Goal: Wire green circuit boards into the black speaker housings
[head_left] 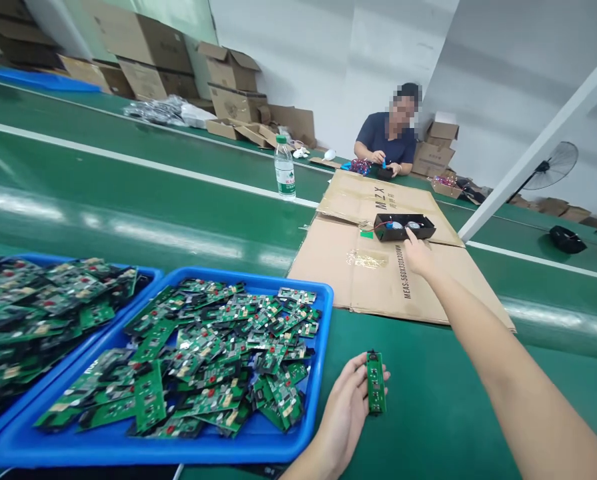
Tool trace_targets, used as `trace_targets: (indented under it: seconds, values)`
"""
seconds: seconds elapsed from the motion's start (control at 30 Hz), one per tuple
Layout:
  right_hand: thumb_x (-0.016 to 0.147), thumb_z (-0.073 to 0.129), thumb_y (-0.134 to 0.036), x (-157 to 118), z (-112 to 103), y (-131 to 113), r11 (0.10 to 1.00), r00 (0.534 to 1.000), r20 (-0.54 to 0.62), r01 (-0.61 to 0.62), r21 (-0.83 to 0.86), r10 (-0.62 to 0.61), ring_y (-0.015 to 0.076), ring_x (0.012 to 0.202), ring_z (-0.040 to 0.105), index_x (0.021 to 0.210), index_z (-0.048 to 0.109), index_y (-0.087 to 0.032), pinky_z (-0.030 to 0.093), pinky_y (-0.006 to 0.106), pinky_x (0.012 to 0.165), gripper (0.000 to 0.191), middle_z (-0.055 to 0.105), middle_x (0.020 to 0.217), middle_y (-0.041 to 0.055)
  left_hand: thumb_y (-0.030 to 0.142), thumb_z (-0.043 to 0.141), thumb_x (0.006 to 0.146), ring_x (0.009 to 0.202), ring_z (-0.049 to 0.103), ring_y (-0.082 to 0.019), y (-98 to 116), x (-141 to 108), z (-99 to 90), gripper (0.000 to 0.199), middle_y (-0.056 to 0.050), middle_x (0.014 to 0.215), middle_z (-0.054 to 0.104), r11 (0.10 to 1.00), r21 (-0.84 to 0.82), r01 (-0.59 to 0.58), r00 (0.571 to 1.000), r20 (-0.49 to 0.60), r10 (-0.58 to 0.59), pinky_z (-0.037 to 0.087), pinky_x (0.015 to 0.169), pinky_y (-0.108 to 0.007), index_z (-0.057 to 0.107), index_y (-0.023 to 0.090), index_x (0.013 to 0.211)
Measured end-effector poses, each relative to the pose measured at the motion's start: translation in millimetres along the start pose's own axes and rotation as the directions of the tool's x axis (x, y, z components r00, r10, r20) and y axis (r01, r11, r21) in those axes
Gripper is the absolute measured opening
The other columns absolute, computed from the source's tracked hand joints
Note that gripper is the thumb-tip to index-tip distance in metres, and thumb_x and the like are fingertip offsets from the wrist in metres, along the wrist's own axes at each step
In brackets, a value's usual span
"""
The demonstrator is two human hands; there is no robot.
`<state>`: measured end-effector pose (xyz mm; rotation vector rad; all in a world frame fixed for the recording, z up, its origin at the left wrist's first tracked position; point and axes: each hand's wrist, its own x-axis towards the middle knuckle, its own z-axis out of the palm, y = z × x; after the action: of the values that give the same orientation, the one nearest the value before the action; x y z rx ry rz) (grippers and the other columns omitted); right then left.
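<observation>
My left hand [349,404] holds a narrow green circuit board [376,387] upright, with its thumb and fingers at the long edges. A black connector sits at the board's top end. Farther off, my right hand [418,255] reaches over a cardboard sheet to an open black plastic case [428,227]. Its index finger lies over the case's near wall, and the grip looks like a light pinch; the other fingers are partly hidden. Inside the case are two round silvery parts, with red wires at the left end.
A blue tray [325,333] heaped with circuit boards stands left of my left hand, beside a second blue tray [151,275]. Flattened cardboard [328,267] covers part of the green bench. A water bottle [285,170] stands behind it. A co-worker [385,137] handles parts across the bench.
</observation>
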<state>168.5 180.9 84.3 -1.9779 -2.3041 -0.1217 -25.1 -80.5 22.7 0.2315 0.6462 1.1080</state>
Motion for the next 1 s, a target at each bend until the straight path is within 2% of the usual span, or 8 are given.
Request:
trace_targets:
  seconds: [0.13,0.27,0.4,0.53,0.67,0.77,0.87,1.0]
  values:
    - [0.089,0.054,-0.026,34,9,6,0.997,0.998,0.063,0.006,-0.072,-0.002,0.0235,0.110,0.049,0.113,0.054,-0.018,0.043,0.045,0.090,0.025,0.045,0.130,0.0083,0.029,0.064,0.074,0.099,0.062,-0.027,-1,0,-4.4,0.030,-0.010,0.094,0.070,0.998,-0.058,0.040,0.999,-0.007,-0.040,0.042,0.083,-0.036,0.057,0.018,0.101]
    - [0.090,0.053,-0.028,51,18,8,0.995,0.998,0.066,0.002,-0.100,0.005,0.0226,0.107,0.051,0.116,0.052,-0.019,0.046,0.043,0.088,0.028,0.046,0.128,0.0086,0.035,0.066,0.072,0.091,0.064,-0.026,-5,3,-7.7,0.032,-0.011,0.091,0.071,0.995,-0.084,0.059,0.997,-0.034,-0.062,0.044,0.077,-0.035,0.058,0.019,0.099]
    - [0.090,0.053,-0.029,54,20,13,0.993,0.999,0.043,-0.014,-0.120,0.019,0.0218,0.105,0.053,0.117,0.052,-0.018,0.047,0.043,0.087,0.029,0.049,0.125,0.0084,0.034,0.073,0.067,0.078,0.065,-0.022,-9,7,-8.7,0.034,-0.009,0.082,0.070,0.999,-0.032,0.027,0.997,-0.064,-0.029,0.045,0.067,-0.030,0.059,0.019,0.095]
    - [0.090,0.053,-0.030,38,22,11,0.991,1.000,0.011,-0.002,-0.131,0.003,0.0208,0.102,0.055,0.115,0.053,-0.017,0.048,0.041,0.085,0.028,0.052,0.121,0.0083,0.021,0.082,0.055,0.072,0.063,-0.019,-12,9,-8.2,0.048,-0.006,0.078,0.069,0.998,0.043,-0.044,0.995,-0.086,0.048,0.045,0.060,-0.027,0.057,0.020,0.097]
    - [0.089,0.053,-0.030,-2,21,5,0.990,0.998,-0.029,0.051,-0.131,-0.055,0.0197,0.099,0.056,0.107,0.056,-0.015,0.046,0.040,0.085,0.024,0.056,0.114,0.0081,0.021,0.085,0.052,0.059,0.058,-0.013,-13,11,-7.7,0.051,-0.003,0.071,0.068,0.987,0.125,-0.101,0.988,-0.105,0.114,0.042,0.051,-0.021,0.054,0.019,0.093]
    - [0.090,0.052,-0.025,-50,13,5,0.988,0.991,-0.065,0.111,-0.111,-0.119,0.0199,0.097,0.054,0.095,0.061,-0.014,0.044,0.039,0.084,0.016,0.059,0.103,0.0067,0.026,0.085,0.054,0.057,0.058,-0.012,-10,10,-6.3,0.047,-0.002,0.070,0.067,0.985,0.139,-0.098,0.988,-0.104,0.113,0.042,0.049,-0.020,0.055,0.018,0.090]
    - [0.088,0.046,-0.015,-112,0,3,0.980,0.977,-0.101,0.181,-0.087,-0.189,0.0231,0.090,0.051,0.076,0.064,-0.014,0.041,0.038,0.077,0.022,0.060,0.087,0.0102,0.031,0.080,0.062,0.065,0.062,-0.014,-4,7,-1.9,0.043,-0.004,0.080,0.068,0.987,0.127,-0.096,0.989,-0.098,0.109,0.048,0.055,-0.024,0.055,0.018,0.094]
    - [0.086,0.047,-0.014,-211,-14,-12,0.968,0.962,-0.120,0.241,-0.064,-0.247,0.0236,0.079,0.047,0.068,0.063,-0.019,0.036,0.038,0.067,0.024,0.058,0.077,0.0085,0.031,0.073,0.071,0.076,0.066,-0.018,1,0,6.3,0.036,-0.005,0.094,0.068,0.987,0.112,-0.119,0.986,-0.102,0.131,0.053,0.065,-0.031,0.053,0.021,0.099]
